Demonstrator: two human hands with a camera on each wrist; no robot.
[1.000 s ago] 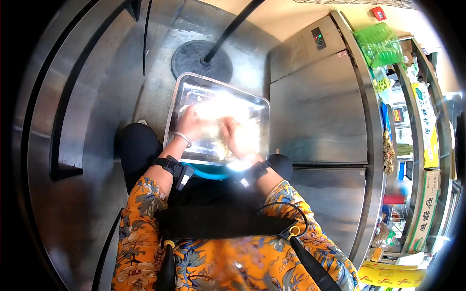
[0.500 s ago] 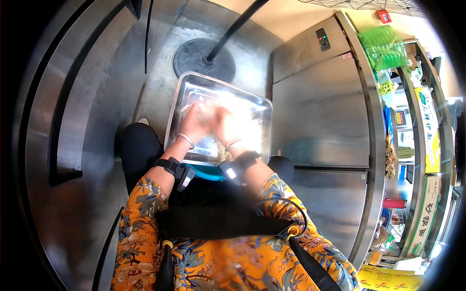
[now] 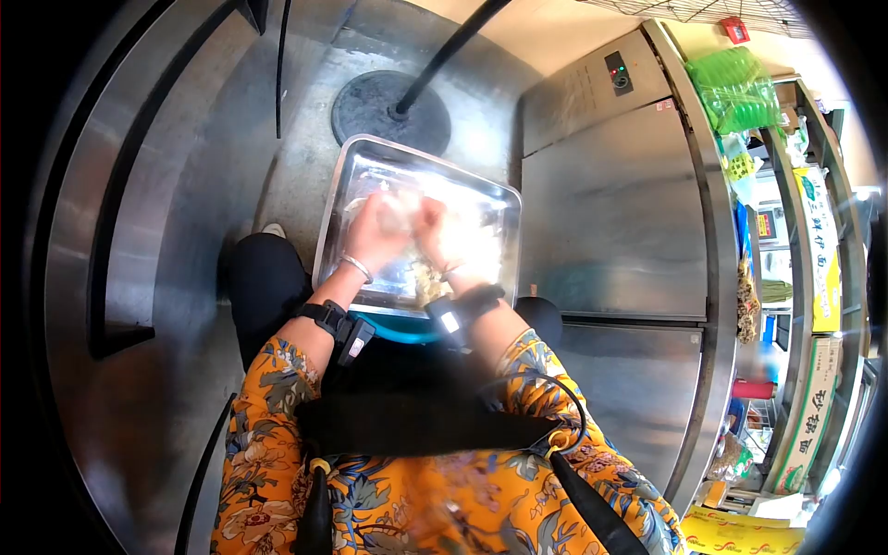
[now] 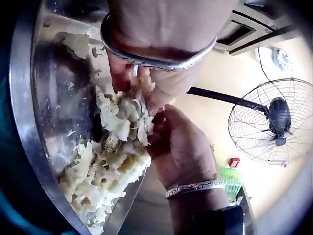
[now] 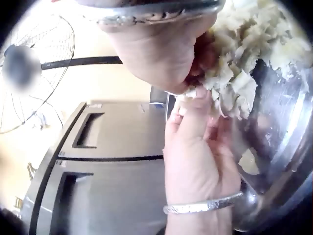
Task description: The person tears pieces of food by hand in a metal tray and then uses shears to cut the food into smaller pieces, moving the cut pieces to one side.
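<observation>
Both hands meet over a rectangular metal tray (image 3: 326,245) in the head view, where glare washes out much of its inside. In the right wrist view my left hand (image 5: 198,152) pinches a clump of pale, torn, leafy-looking food (image 5: 237,90) between thumb and fingers. My right hand (image 4: 183,144), its fingers curled, grips the same clump from the other side in the left wrist view. A heap of similar cream-coloured pieces (image 4: 98,181) lies in the tray just below the hands. Each wrist wears a silver bangle. The fingertips are partly hidden by the food and hands.
The tray sits between the person's knees, above a teal rim (image 3: 407,331). A steel cabinet (image 3: 610,222) stands at the right, with loaded shelves (image 3: 786,277) beyond it. Past the tray is a round black stand base (image 3: 388,113); a wire fan (image 4: 279,122) shows in the left wrist view.
My right hand has moved left and away from the body, up to the left hand, uncovering pale pieces near the tray's near edge. My left hand has stayed nearly in place.
</observation>
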